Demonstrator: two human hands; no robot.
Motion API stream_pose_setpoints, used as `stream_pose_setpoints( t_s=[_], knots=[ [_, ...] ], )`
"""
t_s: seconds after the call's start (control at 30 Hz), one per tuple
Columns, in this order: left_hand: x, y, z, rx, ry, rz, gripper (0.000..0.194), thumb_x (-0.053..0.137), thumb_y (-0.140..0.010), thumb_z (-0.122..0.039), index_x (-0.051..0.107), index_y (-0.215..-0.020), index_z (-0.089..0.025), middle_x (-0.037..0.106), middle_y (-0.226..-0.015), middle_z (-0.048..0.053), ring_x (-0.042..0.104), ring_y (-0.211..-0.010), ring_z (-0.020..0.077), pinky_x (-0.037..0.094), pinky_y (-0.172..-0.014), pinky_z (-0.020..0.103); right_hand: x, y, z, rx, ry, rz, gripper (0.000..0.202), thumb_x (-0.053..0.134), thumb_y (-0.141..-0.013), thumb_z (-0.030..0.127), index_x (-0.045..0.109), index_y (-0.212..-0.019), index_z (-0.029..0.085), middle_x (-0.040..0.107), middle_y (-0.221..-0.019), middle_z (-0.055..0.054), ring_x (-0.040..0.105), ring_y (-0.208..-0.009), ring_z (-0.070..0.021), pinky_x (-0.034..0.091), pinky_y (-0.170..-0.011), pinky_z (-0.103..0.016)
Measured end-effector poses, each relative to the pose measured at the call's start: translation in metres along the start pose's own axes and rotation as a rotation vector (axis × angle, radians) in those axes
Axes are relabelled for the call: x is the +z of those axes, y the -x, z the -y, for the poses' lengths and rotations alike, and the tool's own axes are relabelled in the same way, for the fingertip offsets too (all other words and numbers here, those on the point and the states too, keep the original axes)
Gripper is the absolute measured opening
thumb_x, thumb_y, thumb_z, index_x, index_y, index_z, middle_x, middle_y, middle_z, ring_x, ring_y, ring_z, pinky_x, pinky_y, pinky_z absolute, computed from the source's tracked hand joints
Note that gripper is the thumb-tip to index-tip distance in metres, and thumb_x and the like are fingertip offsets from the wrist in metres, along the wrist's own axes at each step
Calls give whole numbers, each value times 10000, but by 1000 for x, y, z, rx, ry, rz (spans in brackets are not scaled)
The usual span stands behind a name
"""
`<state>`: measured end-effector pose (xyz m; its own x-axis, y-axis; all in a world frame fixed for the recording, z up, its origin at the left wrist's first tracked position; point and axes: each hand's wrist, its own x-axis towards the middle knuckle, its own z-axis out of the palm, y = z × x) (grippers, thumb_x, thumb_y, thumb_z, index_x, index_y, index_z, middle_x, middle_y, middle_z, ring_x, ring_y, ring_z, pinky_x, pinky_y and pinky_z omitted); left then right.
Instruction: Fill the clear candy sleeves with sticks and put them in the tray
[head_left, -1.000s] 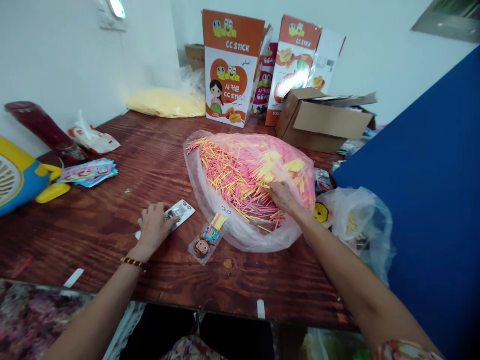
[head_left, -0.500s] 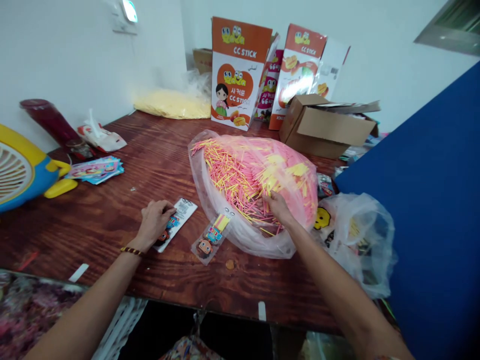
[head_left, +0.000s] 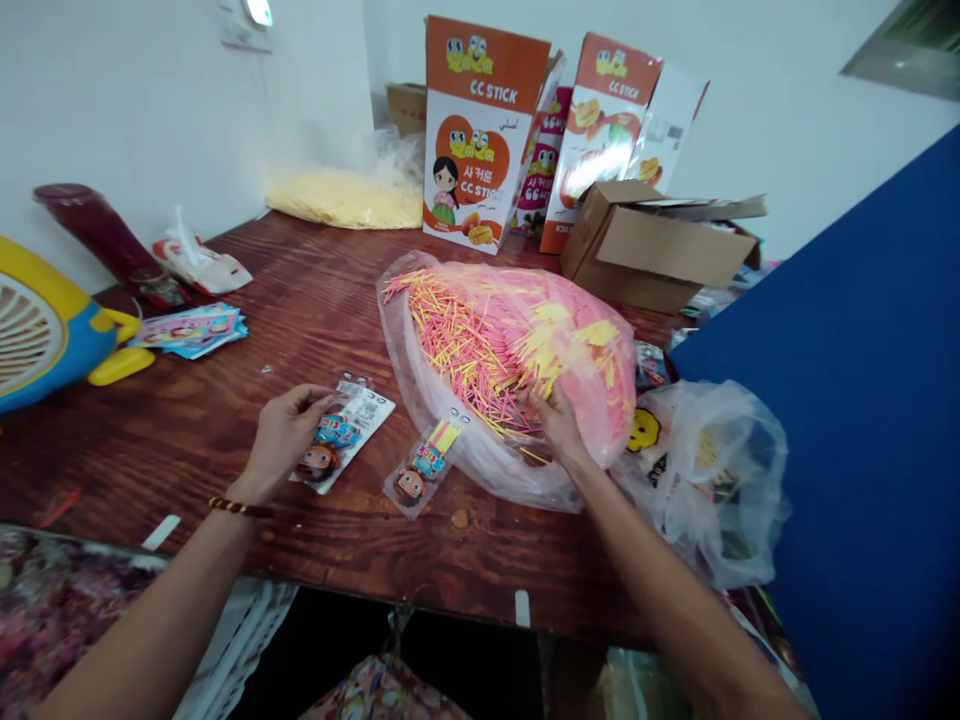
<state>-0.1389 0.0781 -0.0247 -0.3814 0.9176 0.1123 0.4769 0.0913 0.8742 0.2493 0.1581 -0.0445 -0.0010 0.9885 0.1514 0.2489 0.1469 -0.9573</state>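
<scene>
A dark wooden table [head_left: 315,300] carries a clear bag of pink and yellow sticks [head_left: 510,350], printed packets [head_left: 424,468], two orange cartons [head_left: 480,130], a brown cardboard box [head_left: 652,245] and a yellow fan [head_left: 37,335].

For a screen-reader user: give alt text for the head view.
The left hand lifts a clear cartoon packet off a wooden table, while the right hand reaches into a plastic bag of pink and yellow sticks.

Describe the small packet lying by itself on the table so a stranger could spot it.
Start at the big clear bag of pink and yellow sticks on the brown wooden table. Against its near edge lies a small clear cartoon-printed packet; unlike the similar packet leftward, no hand touches it.
</scene>
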Motion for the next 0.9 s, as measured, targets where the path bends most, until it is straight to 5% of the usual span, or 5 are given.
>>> stream_pose_setpoints(
  t_s=[0.37,0.9],
  knots=[
    [1,17,-40,-214,499,-22,440,819,-524,-425,686,-854,-166,676,-726,-1,579,-602,128,473,-555,228,5,15,-19,72,14,-13,254,560,-774,477,536,-778,224,666,-753,-8,609,-775,-198,488,-749,-334],
    [7,49,-72,-271,607,83,349,850,-552,-360,669,-777,-164,680,-688,-10,595,-571,114,487,-538,220,4,16,-16,-2,63,19,260,511,-804,469,548,-841,215,647,-806,-22,596,-800,-196,471,-770,-321]
  ],
)
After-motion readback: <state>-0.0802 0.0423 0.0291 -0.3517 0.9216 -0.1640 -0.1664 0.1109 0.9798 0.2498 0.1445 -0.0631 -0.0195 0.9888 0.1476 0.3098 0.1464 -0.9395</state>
